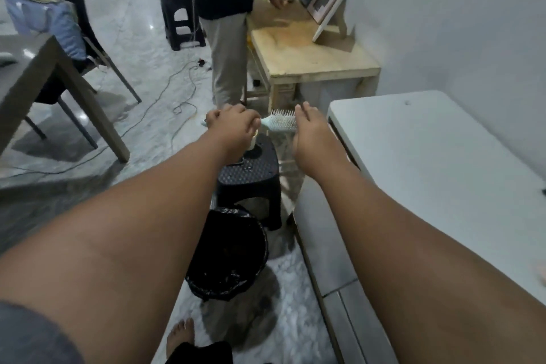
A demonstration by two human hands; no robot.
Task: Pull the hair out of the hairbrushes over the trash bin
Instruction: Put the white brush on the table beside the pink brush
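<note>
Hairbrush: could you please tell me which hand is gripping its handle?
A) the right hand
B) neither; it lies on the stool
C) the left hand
C: the left hand curls its fingers round the handle of the hairbrush, while the right hand lies straight-fingered by the bristled head.

The trash bin gapes open from above (black stool just behind, white table crowding its right).
</note>
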